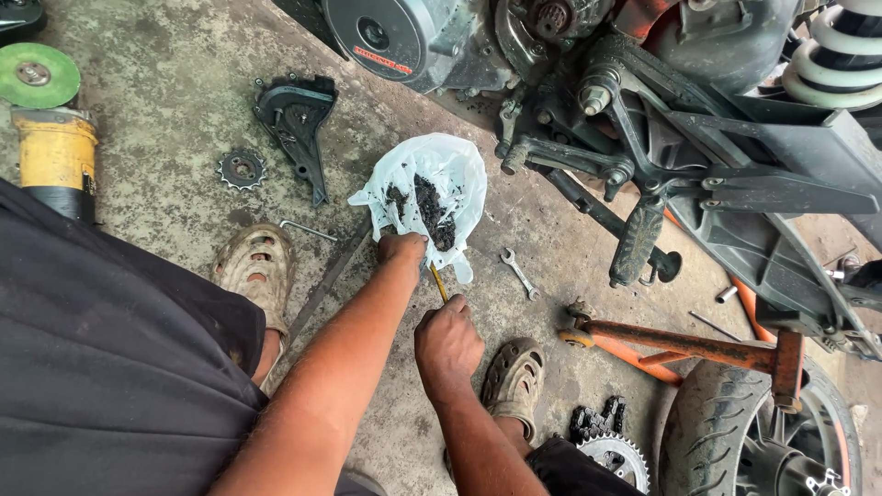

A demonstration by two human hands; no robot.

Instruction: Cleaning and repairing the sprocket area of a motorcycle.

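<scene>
Hands meet low over a stained concrete floor in the head view. The left hand is closed on the near edge of a crumpled white plastic bag, which lies open on the floor in front of the person and holds a heap of black greasy grit. The right hand is curled into a fist around a thin yellow-handled tool, whose shaft slants up toward the bag's edge just beside the left hand; its tip is hidden, so what kind of tool it is cannot be told. The two hands are close but not touching.

Two muddy perforated clogs frame the arms. A small silver open-ended spanner lies just right of the bag, and a bent metal hex key lies to its left. Further left are a small dark toothed sprocket and a black cast cover plate. A yellow-bodied angle grinder with a green disc rests at the left edge. A motorcycle's engine and dark frame fill the upper right, propped on an orange steel stand, beside the rear tyre. A large silver sprocket with a chain lies near the right foot.
</scene>
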